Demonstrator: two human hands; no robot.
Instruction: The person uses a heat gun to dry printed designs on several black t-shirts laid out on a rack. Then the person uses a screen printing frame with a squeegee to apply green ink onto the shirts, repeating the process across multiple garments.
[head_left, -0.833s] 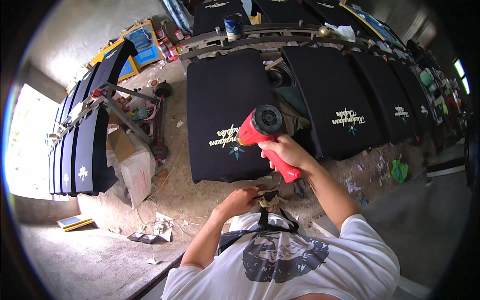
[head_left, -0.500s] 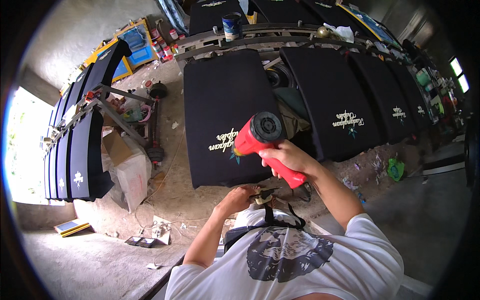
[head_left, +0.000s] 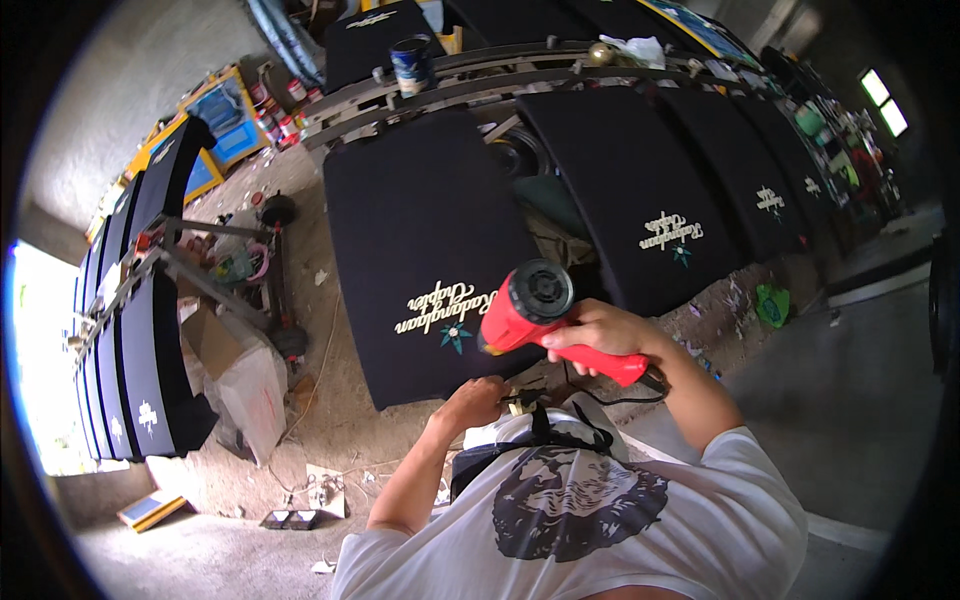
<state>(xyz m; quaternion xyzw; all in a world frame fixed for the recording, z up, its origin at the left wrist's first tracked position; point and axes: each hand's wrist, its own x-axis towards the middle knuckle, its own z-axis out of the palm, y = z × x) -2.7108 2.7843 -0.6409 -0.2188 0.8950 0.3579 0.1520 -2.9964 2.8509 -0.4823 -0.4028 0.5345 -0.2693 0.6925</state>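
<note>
My right hand (head_left: 600, 335) is wrapped round the handle of a red heat gun (head_left: 515, 310) with a black rear cap. The gun's nozzle points down and left, over the lower right part of a black fabric panel (head_left: 420, 200). White script lettering and a small teal leaf print (head_left: 455, 337) lie on the panel, left of the nozzle. At the panel's near edge, in front of my waist, my left hand (head_left: 475, 403) is closed, its fingers curled by a small dark item whose kind is hidden. A black cord (head_left: 625, 400) trails from the gun's handle.
More printed black panels (head_left: 640, 180) line the rack to the right, others (head_left: 150, 350) to the left. A metal rail (head_left: 480, 70) carries a blue can (head_left: 411, 65). A cardboard box (head_left: 210, 340) and a white sack (head_left: 250, 400) stand on the floor; a green bag (head_left: 771, 305) lies right.
The heat gun and my right hand have shifted slightly right and down, uncovering more of the lettering and leaf print. The whole view has turned; my left hand stays near my waist.
</note>
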